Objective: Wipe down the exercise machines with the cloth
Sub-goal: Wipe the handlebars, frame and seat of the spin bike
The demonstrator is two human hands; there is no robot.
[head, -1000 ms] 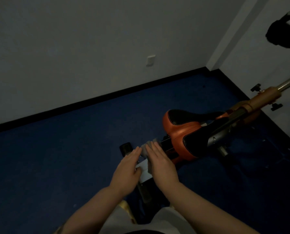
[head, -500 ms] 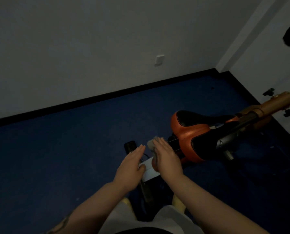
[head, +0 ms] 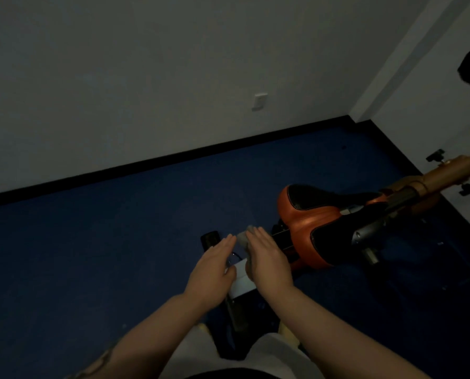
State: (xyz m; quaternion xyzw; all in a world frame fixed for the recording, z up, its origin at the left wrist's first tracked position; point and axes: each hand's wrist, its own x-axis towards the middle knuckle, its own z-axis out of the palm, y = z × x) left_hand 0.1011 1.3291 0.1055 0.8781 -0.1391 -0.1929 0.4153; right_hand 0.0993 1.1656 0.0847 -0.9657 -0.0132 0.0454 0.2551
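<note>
Blue floor point(head: 97, 255), right hand point(head: 266, 262) flat on cloth point(head: 243, 237), left hand point(head: 210, 272) beside

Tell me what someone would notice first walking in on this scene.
The orange and black saddle of the exercise machine stands out at centre right against the dark blue floor. Just left of it, the right hand presses a grey cloth onto the machine, with the left hand flat alongside.

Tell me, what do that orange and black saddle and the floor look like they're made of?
Saddle: probably padded vinyl or faux leather; smooth with a faint sheen and a stitched seam between colours. Floor: likely dark blue carpet; matte, no reflections, though dim light leaves it uncertain.
</note>
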